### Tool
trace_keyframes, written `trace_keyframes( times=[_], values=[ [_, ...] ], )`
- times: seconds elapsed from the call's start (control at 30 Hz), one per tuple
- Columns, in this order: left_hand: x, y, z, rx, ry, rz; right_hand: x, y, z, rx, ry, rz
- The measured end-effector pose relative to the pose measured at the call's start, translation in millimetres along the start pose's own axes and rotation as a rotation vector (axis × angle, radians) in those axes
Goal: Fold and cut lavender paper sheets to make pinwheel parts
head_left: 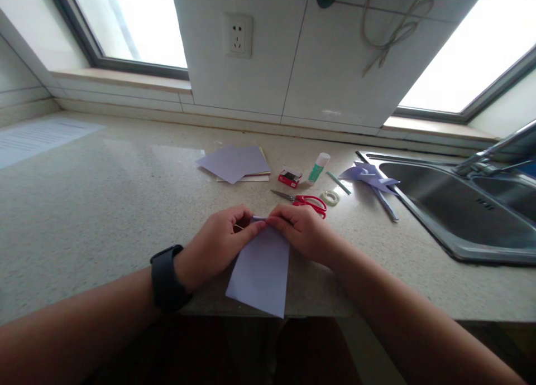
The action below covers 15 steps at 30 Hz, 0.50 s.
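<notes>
A sheet of pale purple paper hangs down toward the counter's front edge, its far edge rolled into a narrow tube. My left hand pinches the rolled edge on the left side, thumb on top. On the right side my right hand pinches the same roll, the two thumbs almost touching. Just beyond my right hand lie red-handled scissors, partly hidden by it, with the blades pointing left. A roll of clear tape sits close to their handles.
Behind are stacked paper sheets, a small red box, a glue stick and a thin green stick. A purple paper pinwheel lies by the steel sink. Printed paper rests far left.
</notes>
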<state>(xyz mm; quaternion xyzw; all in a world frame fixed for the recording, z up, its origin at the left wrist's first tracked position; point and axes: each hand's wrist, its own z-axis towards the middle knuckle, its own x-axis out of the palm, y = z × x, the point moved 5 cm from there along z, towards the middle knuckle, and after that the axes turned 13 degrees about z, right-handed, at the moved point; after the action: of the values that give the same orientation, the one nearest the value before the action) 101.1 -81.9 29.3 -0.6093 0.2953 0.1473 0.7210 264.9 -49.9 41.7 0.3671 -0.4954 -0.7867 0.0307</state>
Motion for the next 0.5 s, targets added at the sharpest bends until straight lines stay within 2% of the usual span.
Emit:
trace_keyframes(
  times=[0.13, 0.37, 0.5],
  values=[
    [0.7, -0.5, 0.0, 0.047, 0.002, -0.068, 1.3, 1.5, -0.5, 0.015, 0.028, -0.072],
    [-4.2, -5.5, -1.1, 0.033, -0.008, 0.099, 0.4, 7.9, -0.7, -0.079, -0.012, -0.036],
    [-1.8, -7.6, -0.9, 0.058, 0.008, 0.147, 1.0, 8.0, 0.0, -0.063, -0.026, -0.091]
  ],
)
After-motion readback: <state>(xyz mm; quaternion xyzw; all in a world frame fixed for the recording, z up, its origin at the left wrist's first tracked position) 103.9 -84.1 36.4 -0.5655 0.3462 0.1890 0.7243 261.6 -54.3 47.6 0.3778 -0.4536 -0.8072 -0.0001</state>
